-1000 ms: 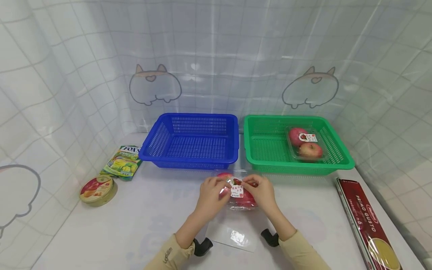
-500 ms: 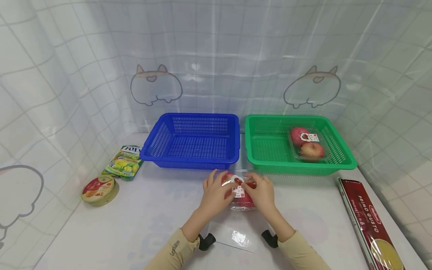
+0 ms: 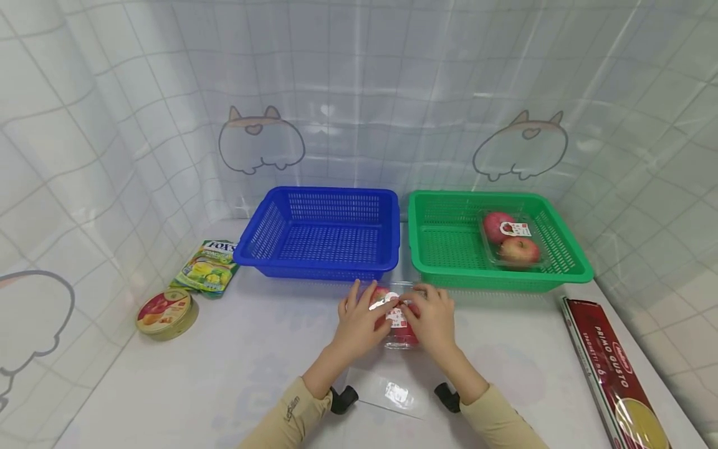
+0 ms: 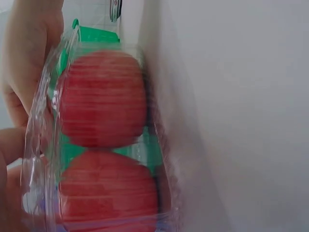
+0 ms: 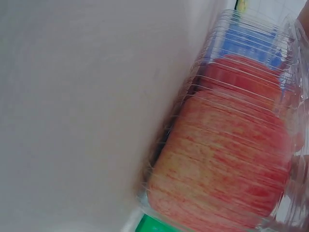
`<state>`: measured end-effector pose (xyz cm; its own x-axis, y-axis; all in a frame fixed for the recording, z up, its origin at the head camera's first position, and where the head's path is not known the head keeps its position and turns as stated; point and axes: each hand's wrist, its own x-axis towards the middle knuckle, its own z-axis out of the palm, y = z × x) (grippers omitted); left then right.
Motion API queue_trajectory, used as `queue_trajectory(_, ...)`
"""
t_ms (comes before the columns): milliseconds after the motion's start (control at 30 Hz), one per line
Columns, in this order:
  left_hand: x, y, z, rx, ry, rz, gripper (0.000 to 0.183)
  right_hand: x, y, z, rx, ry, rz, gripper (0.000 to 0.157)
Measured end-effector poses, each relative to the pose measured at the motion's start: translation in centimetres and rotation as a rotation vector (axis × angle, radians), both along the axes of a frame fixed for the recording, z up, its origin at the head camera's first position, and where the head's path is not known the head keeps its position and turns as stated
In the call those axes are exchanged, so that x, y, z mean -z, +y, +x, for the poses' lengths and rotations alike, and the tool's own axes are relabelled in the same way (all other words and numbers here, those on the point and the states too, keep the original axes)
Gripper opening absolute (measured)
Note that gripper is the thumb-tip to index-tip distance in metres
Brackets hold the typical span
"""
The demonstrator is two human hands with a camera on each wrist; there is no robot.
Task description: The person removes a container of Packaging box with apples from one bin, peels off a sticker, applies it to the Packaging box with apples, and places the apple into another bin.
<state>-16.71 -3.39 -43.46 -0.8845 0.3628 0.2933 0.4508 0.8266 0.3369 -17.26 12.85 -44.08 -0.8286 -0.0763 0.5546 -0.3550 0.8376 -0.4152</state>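
Observation:
A clear plastic clamshell pack (image 3: 402, 342) of red apples (image 4: 104, 99) lies on the white table, with a white and red label sticker (image 3: 396, 319) on its lid. My left hand (image 3: 354, 329) is at the pack's left side, index and middle fingers raised, thumb reaching onto the sticker. My right hand (image 3: 435, 321) rests on the right part of the lid, fingers bent, thumb on the sticker near the left thumb. In the right wrist view a streaked apple (image 5: 222, 159) shows through the ribbed wall. The hands hide part of the lid.
Behind the pack stand a blue basket (image 3: 316, 274) and a green basket (image 3: 505, 284), the green one holding another labelled apple pack (image 3: 518, 249). A Fox's candy bag (image 3: 207, 268) and round tin (image 3: 165, 315) lie left. A spaghetti box (image 3: 614, 374) lies right, a clear sheet (image 3: 387, 399) in front.
My left fingers have lifted and spread off the pack's left side. My right fingers have shifted from the sticker's edge, and both thumbs now meet on the sticker. The pack has hardly moved.

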Motion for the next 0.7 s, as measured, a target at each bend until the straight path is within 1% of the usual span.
queue_trajectory(100,-0.1,-0.2,-0.3,0.003,-0.063,0.001,0.043,0.1,0.0,0.1,0.003,-0.043,0.031,0.016)
queue_trajectory(233,0.0,-0.6,-0.8,-0.008,-0.105,-0.025,0.048,0.1,0.2,0.4,0.003,-0.13,0.061,0.023)
queue_trajectory(367,0.4,-1.0,-1.1,-0.017,-0.111,-0.062,0.052,0.0,0.5,0.8,-0.002,-0.231,0.078,0.032)
queue_trajectory(467,0.4,-1.2,-1.2,-0.017,-0.106,-0.068,0.053,-0.1,0.9,0.8,-0.006,-0.293,0.083,0.036)
queue_trajectory(600,0.4,-1.4,-1.2,-0.027,-0.1,-0.076,0.055,-0.1,1.3,0.8,-0.014,-0.355,0.082,0.039)
queue_trajectory(700,0.4,-1.6,-1.2,-0.031,-0.103,-0.085,0.056,-0.1,1.6,0.7,-0.014,-0.382,0.079,0.039)
